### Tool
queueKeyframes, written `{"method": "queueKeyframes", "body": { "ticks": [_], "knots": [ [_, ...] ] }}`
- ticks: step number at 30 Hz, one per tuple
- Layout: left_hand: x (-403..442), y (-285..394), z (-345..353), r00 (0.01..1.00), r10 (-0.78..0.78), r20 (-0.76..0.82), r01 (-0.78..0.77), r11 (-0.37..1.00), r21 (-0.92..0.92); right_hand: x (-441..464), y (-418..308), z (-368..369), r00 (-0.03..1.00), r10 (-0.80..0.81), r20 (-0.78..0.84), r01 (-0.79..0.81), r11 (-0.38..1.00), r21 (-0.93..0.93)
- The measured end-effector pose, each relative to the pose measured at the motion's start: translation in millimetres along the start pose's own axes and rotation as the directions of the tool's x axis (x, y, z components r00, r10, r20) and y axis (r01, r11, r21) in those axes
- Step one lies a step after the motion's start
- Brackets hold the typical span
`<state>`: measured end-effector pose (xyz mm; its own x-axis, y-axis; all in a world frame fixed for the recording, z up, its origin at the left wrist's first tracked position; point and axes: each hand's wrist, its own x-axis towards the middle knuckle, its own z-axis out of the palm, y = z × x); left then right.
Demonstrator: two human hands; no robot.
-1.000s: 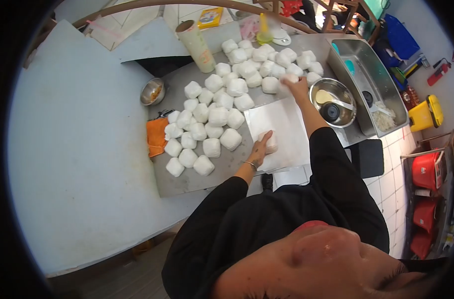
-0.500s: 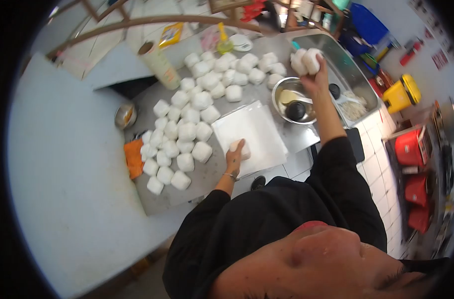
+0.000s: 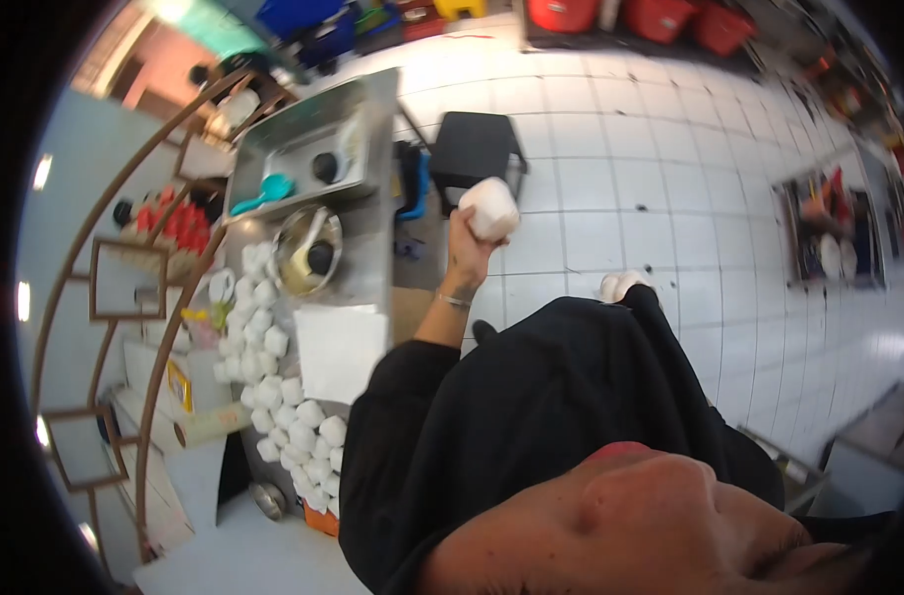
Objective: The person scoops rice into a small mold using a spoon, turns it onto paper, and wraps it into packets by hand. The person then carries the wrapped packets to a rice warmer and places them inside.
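Note:
My left hand [image 3: 467,253] is wrapped round a trimmed coconut [image 3: 491,209], a white block with rounded, cut faces, held up over the tiled floor. Beyond my right sleeve, pale trimmed coconuts [image 3: 615,286] show at my right hand, whose fingers are mostly hidden. On the metal table to my left lie many more white coconuts [image 3: 298,426] in a long heap. Beside them is a stack of white sheets [image 3: 341,352]. Farther along the table stands a steel bowl [image 3: 285,233] holding a black-ended utensil and something yellowish.
A metal sink [image 3: 263,159] with a turquoise dipper [image 3: 273,188] is at the table's far end. A black stool [image 3: 475,149] stands on the tiled floor [image 3: 591,178]. Red buckets [image 3: 660,15] line the far side. A low rack [image 3: 834,223] is at right.
The view has swung to the right, away from the table. My left hand has lifted its coconut off the sheets. My right hand has left the sink side with its coconuts and is now low at my right.

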<state>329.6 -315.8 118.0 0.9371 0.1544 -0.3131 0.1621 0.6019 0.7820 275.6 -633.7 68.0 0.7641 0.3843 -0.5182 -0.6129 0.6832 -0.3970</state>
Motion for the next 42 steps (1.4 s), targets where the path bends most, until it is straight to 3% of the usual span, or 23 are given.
{"method": "queueKeyframes", "body": {
  "ticks": [2, 4, 6, 11, 14, 16, 18, 20, 22, 23, 25, 28, 29, 32, 33, 36, 39, 41, 42],
  "knots": [
    [26, -52, 69, 0.973, -0.109, 0.202, 0.096, 0.993, 0.074, -44, -47, -53, 0.991, -0.117, -0.072, 0.121, 0.991, 0.053],
    [8, -94, 168, 0.967, -0.146, 0.210, 0.112, 0.980, 0.166, -79, -95, -93, 0.953, -0.270, -0.134, 0.283, 0.955, 0.088],
    [-10, -142, 245, 0.935, -0.230, 0.271, 0.157, 0.951, 0.268, -108, -142, -87, 0.848, -0.474, -0.235, 0.503, 0.861, 0.078],
    [-33, -268, 383, 0.757, -0.484, 0.438, 0.274, 0.845, 0.460, -171, -276, -120, 0.815, -0.578, -0.033, 0.578, 0.816, -0.023],
    [-40, -326, 465, 0.673, -0.566, 0.476, 0.309, 0.800, 0.515, -175, -344, -185, 0.785, -0.620, -0.015, 0.618, 0.784, -0.058],
    [-35, -368, 523, 0.591, -0.637, 0.494, 0.369, 0.759, 0.537, -181, -387, -237, 0.749, -0.653, -0.114, 0.645, 0.757, -0.105],
    [-30, -424, 576, 0.513, -0.678, 0.526, 0.296, 0.715, 0.633, -199, -420, -281, 0.652, -0.711, -0.263, 0.689, 0.701, -0.184],
    [-33, -475, 642, 0.372, -0.806, 0.460, 0.323, 0.577, 0.750, -225, -455, -333, 0.574, -0.713, -0.403, 0.660, 0.694, -0.287],
    [-31, -562, 697, 0.167, -0.878, 0.449, 0.181, 0.474, 0.861, -260, -486, -382, 0.429, -0.744, -0.512, 0.592, 0.660, -0.462],
    [-38, -598, 723, 0.075, -0.905, 0.418, 0.101, 0.424, 0.900, -282, -499, -403, 0.370, -0.735, -0.568, 0.604, 0.655, -0.454],
    [-79, -622, 795, -0.101, -0.928, 0.359, 0.132, 0.345, 0.929, -324, -523, -446, 0.261, -0.699, -0.666, 0.633, 0.645, -0.428],
    [-136, -658, 897, -0.287, -0.946, 0.149, 0.103, 0.124, 0.987, -386, -555, -515, 0.076, -0.689, -0.721, 0.631, 0.592, -0.500],
    [-153, -685, 927, -0.345, -0.931, 0.117, 0.093, 0.090, 0.992, -401, -565, -538, -0.020, -0.671, -0.741, 0.660, 0.547, -0.514],
    [-200, -771, 1001, -0.520, -0.847, 0.109, 0.091, 0.072, 0.993, -450, -599, -631, -0.197, -0.671, -0.715, 0.552, 0.526, -0.647],
    [-215, -781, 1035, -0.551, -0.834, -0.045, 0.072, -0.101, 0.992, -477, -626, -632, -0.183, -0.627, -0.757, 0.643, 0.506, -0.575],
    [-238, -884, 1133, -0.568, -0.820, 0.074, 0.123, 0.005, 0.992, -521, -690, -736, -0.212, -0.664, -0.717, 0.504, 0.554, -0.663],
    [-233, -960, 1167, -0.563, -0.816, 0.129, 0.213, 0.007, 0.977, -556, -773, -785, -0.098, -0.689, -0.719, 0.521, 0.580, -0.627],
    [-234, -965, 1236, -0.481, -0.865, 0.147, 0.166, 0.075, 0.983, -576, -836, -825, -0.033, -0.741, -0.671, 0.501, 0.569, -0.652],
    [-229, -971, 1269, -0.436, -0.886, 0.160, 0.144, 0.107, 0.984, -584, -869, -847, -0.012, -0.771, -0.637, 0.415, 0.576, -0.705]
  ]
}}
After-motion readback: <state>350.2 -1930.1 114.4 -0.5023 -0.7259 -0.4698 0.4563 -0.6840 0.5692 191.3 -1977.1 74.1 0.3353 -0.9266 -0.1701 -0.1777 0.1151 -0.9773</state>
